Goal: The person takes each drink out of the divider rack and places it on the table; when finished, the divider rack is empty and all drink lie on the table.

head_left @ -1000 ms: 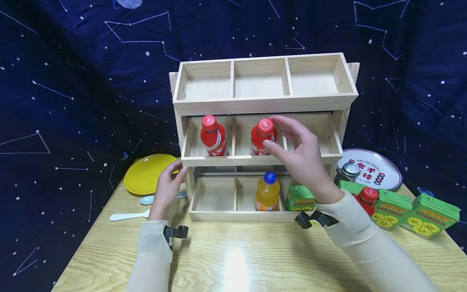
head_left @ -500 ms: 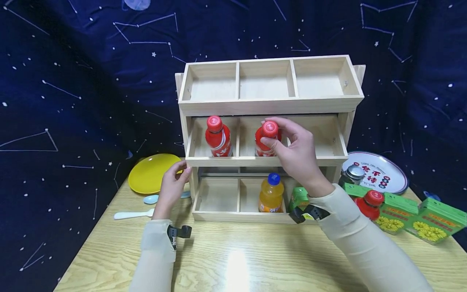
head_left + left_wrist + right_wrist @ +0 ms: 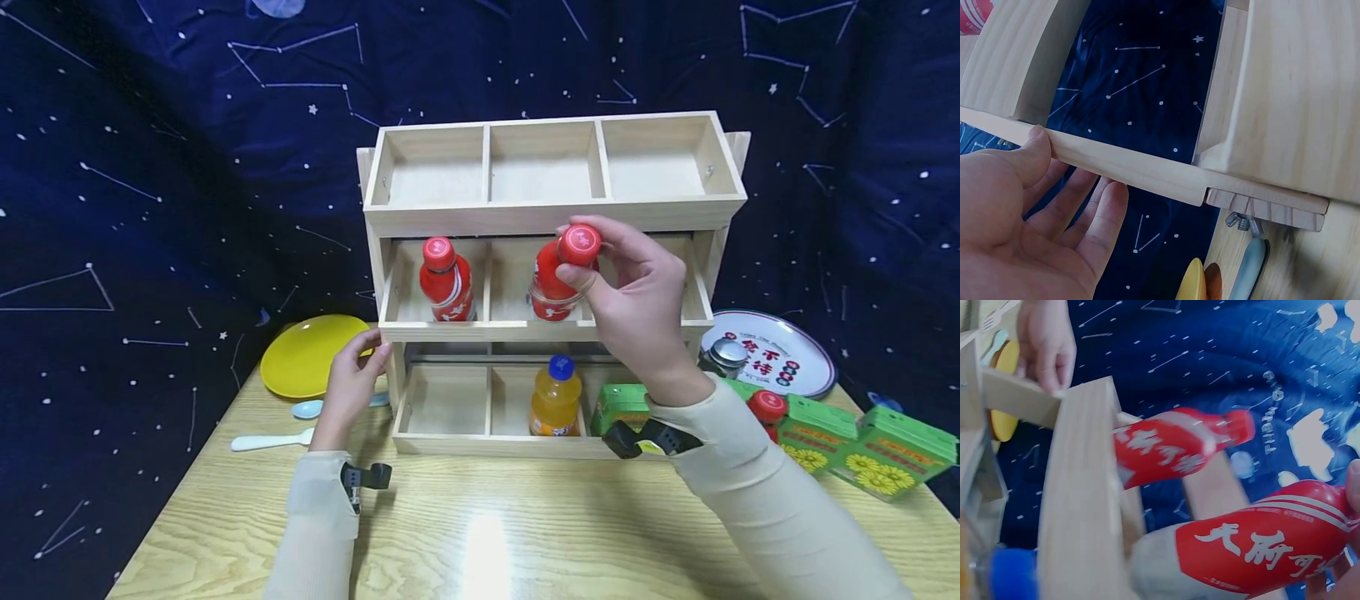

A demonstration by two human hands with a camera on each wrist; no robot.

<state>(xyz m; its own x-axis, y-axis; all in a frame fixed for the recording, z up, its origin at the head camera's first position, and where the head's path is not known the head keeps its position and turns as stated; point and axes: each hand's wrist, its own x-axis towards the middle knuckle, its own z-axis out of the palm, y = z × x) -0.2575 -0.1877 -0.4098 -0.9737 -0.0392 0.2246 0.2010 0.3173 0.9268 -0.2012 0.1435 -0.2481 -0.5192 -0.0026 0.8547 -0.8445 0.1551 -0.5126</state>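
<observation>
With thumb and fingers at its neck, my right hand [image 3: 645, 300] holds a red cola bottle [image 3: 551, 287] in the middle compartment of the rack's middle tier. The bottle leans to the right; the right wrist view shows its red label [image 3: 1260, 550] with white characters, and its base still inside the tier. A second red bottle [image 3: 447, 287] stands in the left compartment. My left hand [image 3: 347, 387] grips the left upright of the wooden rack [image 3: 555, 218]; in the left wrist view the thumb presses on one side of the wooden strip [image 3: 1129, 162], fingers behind it.
An orange drink bottle [image 3: 556, 400] and a green carton [image 3: 618, 404] sit in the bottom tier. To the left lie a yellow plate [image 3: 300, 358], a blue spoon [image 3: 307, 409] and a white utensil [image 3: 266, 442]. Right are green cartons [image 3: 896, 450], a jar [image 3: 725, 357] and a white plate [image 3: 795, 354].
My right hand has closed round the neck of the middle red bottle, which has tipped right and risen slightly. My left hand stays on the rack's upright.
</observation>
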